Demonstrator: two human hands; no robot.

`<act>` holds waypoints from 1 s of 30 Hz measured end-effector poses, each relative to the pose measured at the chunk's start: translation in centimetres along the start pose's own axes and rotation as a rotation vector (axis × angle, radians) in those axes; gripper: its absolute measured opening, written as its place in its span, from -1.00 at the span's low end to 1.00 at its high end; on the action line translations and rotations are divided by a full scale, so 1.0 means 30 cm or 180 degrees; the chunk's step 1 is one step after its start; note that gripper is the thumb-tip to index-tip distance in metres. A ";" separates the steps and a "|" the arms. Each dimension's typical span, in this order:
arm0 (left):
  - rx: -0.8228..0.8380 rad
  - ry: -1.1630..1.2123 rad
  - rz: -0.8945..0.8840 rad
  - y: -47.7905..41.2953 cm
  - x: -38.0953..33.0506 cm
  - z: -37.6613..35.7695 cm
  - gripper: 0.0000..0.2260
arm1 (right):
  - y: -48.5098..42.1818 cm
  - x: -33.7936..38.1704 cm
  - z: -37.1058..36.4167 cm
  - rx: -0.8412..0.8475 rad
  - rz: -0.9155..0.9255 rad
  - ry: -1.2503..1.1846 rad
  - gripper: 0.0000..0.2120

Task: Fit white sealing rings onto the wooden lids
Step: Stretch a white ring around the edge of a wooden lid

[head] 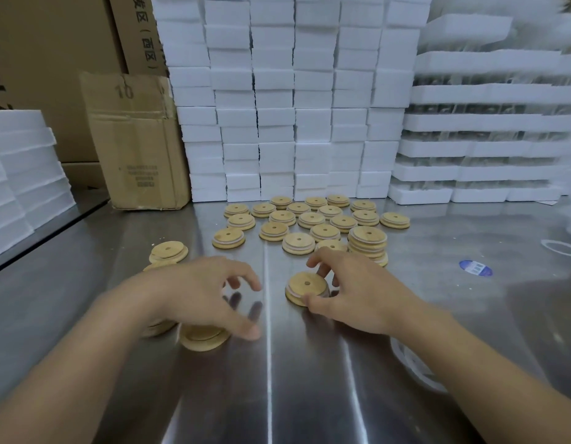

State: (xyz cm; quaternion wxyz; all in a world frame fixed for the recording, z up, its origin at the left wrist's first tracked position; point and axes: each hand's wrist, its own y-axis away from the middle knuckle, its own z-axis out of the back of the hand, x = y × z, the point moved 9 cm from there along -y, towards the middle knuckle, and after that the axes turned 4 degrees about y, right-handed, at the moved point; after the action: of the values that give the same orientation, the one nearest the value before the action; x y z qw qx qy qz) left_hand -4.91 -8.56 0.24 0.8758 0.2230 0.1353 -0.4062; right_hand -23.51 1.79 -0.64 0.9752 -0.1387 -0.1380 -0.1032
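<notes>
Pinching a wooden lid [305, 283] in the right hand [351, 299], left hand [194, 290] loose, empty. Behind that lid: loads more lids [313, 219], then foam blocks [277, 107], cardboard box [140, 145] back-left.

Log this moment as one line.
right hand: grips ringed lid | left hand: open, empty | other lids: spread on table

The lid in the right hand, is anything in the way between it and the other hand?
Nothing visible. Only bare steel table lies between the left hand and the lid that the right hand pinches by its edge.
</notes>
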 end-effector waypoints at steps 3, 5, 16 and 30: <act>0.0161 -0.0008 0.0068 0.011 0.036 -0.001 -0.41 | -0.002 -0.012 0.050 -0.0476 -0.0099 0.0068 -0.57; 0.0075 0.0069 0.0036 0.005 0.035 0.005 -0.44 | -0.008 -0.032 0.083 -0.0775 -0.0200 0.0139 -0.63; -0.0524 0.0167 -0.0093 -0.024 0.029 0.028 -0.61 | -0.084 -0.166 0.077 -0.1173 -0.0698 0.0903 -0.70; -0.0343 0.0089 -0.0048 -0.019 0.048 0.023 -0.48 | -0.085 -0.166 0.027 -0.0734 -0.0479 0.1049 -0.56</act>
State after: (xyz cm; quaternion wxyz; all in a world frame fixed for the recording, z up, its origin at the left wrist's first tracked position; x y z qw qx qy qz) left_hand -4.40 -10.17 0.06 0.8815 0.1802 0.1708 -0.4017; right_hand -29.01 0.43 -0.76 0.9518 -0.2199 0.0261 -0.2122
